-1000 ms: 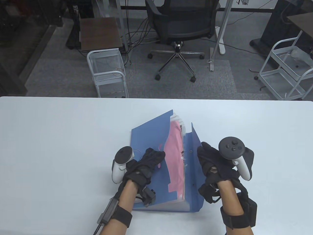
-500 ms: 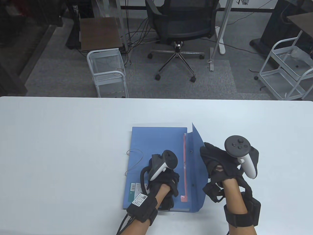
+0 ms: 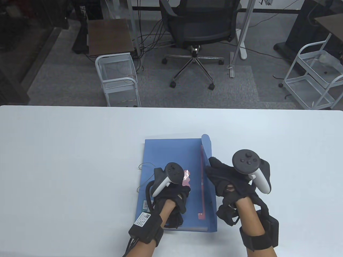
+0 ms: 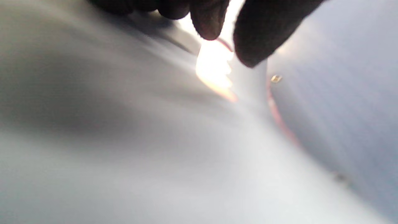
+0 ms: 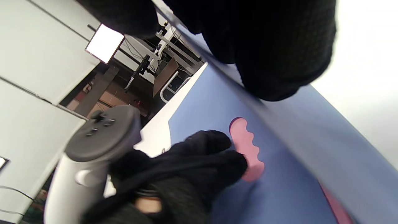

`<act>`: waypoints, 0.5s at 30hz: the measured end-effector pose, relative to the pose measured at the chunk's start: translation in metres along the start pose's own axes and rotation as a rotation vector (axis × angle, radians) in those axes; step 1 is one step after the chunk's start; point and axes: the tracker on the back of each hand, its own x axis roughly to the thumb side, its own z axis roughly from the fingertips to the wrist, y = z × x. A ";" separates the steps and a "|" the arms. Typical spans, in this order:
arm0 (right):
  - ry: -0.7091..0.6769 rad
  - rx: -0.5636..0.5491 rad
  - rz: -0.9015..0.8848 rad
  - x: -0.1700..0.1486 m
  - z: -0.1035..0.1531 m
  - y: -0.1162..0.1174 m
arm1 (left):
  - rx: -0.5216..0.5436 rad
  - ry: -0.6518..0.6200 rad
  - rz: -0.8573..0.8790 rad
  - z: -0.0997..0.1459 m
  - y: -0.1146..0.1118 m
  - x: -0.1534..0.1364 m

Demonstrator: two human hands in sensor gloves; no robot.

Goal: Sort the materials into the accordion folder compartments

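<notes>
- White table [image 3: 67,160]: spans the table view; all the work sits at its near-centre edge.
- Blue accordion folder [image 3: 171,152]: lies flat on the table, front cover down and closed over the pockets. Barcode label near its near-left corner.
- Folder flap [image 3: 207,150]: stands up along the folder's right edge, tilted in over the body. Pink-red strip runs along the seam at its base.
- Right hand [image 3: 227,178]: at the flap's near half, gloved fingers against the flap. In the right wrist view the fingers [image 5: 273,46] lie over the flap's edge; I cannot tell whether they pinch it or only press on it.
- Left hand [image 3: 175,196]: palm down on the folder cover, fingers curled toward a pink closure tab [image 5: 247,149]. Left wrist view is blurred; thumb and fingertip sit close together at the tab, contact not certain.
- Thin elastic cord [image 3: 143,175]: loops off the folder's left edge onto the table.
</notes>
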 end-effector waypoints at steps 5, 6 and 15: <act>-0.029 0.077 0.153 0.014 -0.008 0.037 | 0.051 -0.041 0.310 0.007 0.018 -0.033; -0.029 0.101 0.165 0.015 -0.010 0.044 | 0.050 -0.042 0.366 0.007 0.020 -0.038; 0.116 0.231 0.504 -0.017 -0.033 0.101 | 0.159 0.018 0.728 0.016 0.044 -0.076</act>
